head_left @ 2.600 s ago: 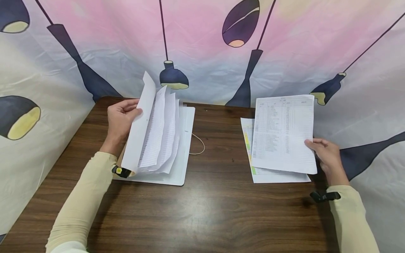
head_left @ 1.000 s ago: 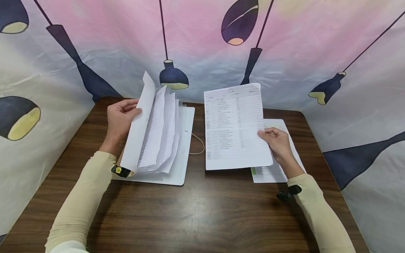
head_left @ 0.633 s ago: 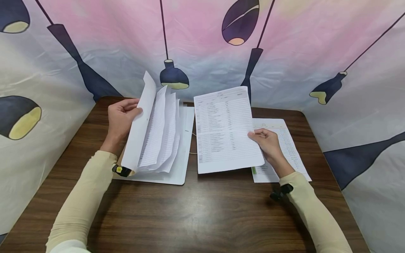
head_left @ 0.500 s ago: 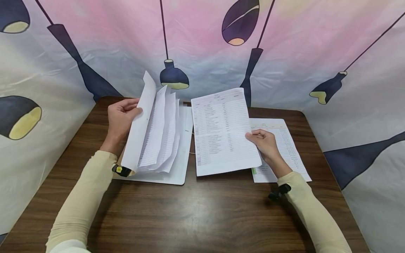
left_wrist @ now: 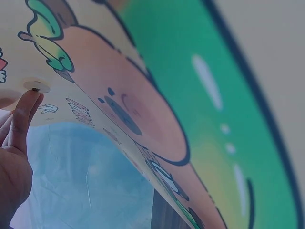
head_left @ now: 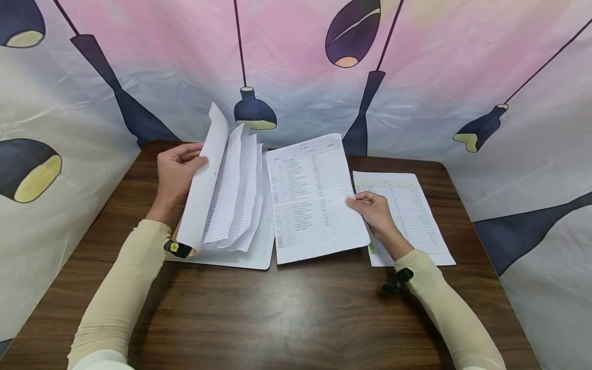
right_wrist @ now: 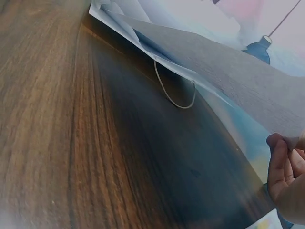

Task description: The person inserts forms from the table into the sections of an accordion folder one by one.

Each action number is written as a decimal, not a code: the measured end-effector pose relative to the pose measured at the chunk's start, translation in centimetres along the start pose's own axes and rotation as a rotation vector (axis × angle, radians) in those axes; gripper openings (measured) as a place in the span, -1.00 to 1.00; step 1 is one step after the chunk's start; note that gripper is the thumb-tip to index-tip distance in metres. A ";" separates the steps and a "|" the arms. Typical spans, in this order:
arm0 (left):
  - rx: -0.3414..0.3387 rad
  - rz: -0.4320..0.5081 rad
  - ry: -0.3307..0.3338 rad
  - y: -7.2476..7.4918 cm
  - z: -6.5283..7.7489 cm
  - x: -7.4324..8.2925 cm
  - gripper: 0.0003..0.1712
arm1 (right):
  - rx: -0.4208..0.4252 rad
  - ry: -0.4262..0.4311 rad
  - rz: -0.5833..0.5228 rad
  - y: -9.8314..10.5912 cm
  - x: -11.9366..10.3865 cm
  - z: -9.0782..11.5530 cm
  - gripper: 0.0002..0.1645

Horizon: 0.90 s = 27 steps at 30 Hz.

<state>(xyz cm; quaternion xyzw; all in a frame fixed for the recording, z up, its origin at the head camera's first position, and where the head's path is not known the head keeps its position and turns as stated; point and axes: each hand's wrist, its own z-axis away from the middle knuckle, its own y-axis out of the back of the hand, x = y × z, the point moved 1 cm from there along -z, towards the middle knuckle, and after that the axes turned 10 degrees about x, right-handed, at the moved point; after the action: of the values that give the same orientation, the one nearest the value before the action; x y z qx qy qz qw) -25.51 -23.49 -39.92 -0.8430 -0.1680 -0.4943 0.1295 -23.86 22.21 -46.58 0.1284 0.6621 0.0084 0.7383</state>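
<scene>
1. Holding a printed paper (head_left: 310, 200) by its right edge in the right hand (head_left: 375, 216), thumb on top, fingers under.
2. Pinching the folder cover (head_left: 203, 190) in the left hand (head_left: 177, 169), thumb on the inside, fingertips on the outside by a round button (left_wrist: 36, 87).
3. On the outside of that cover: big cartoon pictures (left_wrist: 138, 107) in pink and green.
4. Right beside the cover, inside the open folder (head_left: 265, 246): loose lined pages (head_left: 224, 205), fanned out and standing at a slant.
5. Lifted above the table, for the printed paper, with its left edge over the folder's right side in the head view; cannot tell if touching.
6. By the folder's edge, in the right wrist view: a thin cord loop (right_wrist: 183, 108).
7. Flat on the table, partly behind the right hand: a second paper (head_left: 409, 205) with rows of print and a bit of green.
8. On both arms: cream sleeves (head_left: 120, 282).
9. Under everything: a brown wood-look table (head_left: 296, 318).
10. At the back: a pink and blue cloth (head_left: 296, 51) with dark hanging lamps (head_left: 254, 112) printed on it.
</scene>
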 end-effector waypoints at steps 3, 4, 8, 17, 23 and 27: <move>0.000 -0.023 -0.009 0.0 0.0 0.1 -0.71 | -0.016 -0.003 0.000 -0.5 0.1 0.0 -0.64; 0.000 -0.031 -0.013 0.0 0.0 0.1 -0.71 | -0.022 -0.005 -0.002 -0.6 0.1 0.0 -0.64; -0.003 -0.050 -0.017 0.0 0.1 0.0 -0.70 | -0.034 -0.015 -0.013 -1.3 0.1 -0.1 -0.64; -0.001 -0.046 -0.032 0.1 0.1 0.0 -0.71 | -0.017 -0.049 -0.037 -2.9 -0.1 0.1 -0.65; 0.004 -0.040 -0.033 0.1 0.1 0.0 -0.72 | -0.022 -0.074 -0.050 -3.9 0.1 0.5 -0.65; 0.003 -0.045 -0.035 0.1 0.0 0.1 -0.72 | -0.019 -0.090 -0.082 -4.6 0.3 0.8 -0.66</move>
<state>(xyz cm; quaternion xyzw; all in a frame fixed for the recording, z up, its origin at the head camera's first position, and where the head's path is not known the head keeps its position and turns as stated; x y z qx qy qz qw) -25.41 -23.59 -39.88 -0.8473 -0.1900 -0.4820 0.1165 -23.76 17.72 -47.74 0.0947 0.6330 -0.0213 0.7681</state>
